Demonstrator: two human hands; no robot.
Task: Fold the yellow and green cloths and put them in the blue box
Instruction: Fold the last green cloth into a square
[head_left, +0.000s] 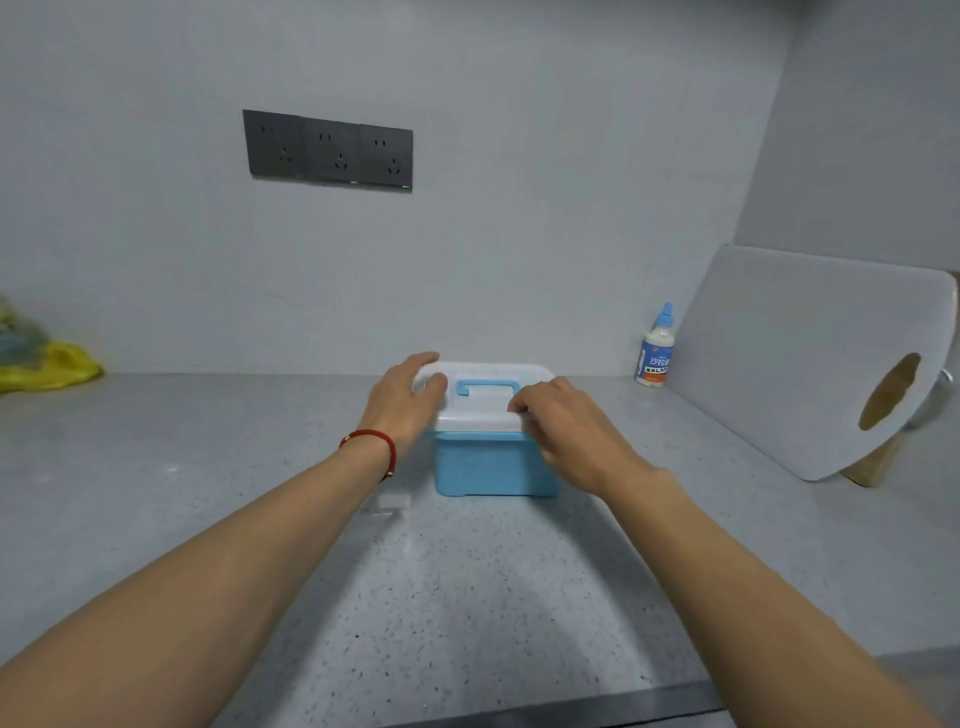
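The blue box (485, 467) stands on the grey counter (208, 493) near the back wall, with its white lid (488, 408) lying on top. The lid carries a blue handle (487, 387) lying flat. My left hand (402, 402) grips the lid's left edge, thumb on top. My right hand (566, 431) holds the lid's front right corner with bent fingers. No yellow or green cloth lies loose on the counter, and the inside of the box is hidden.
A small white bottle with a blue cap (655, 351) stands right of the box. A white cutting board (810, 358) leans against the right wall. A yellow plastic bag (47, 358) lies at the far left. A socket panel (328, 150) is on the wall.
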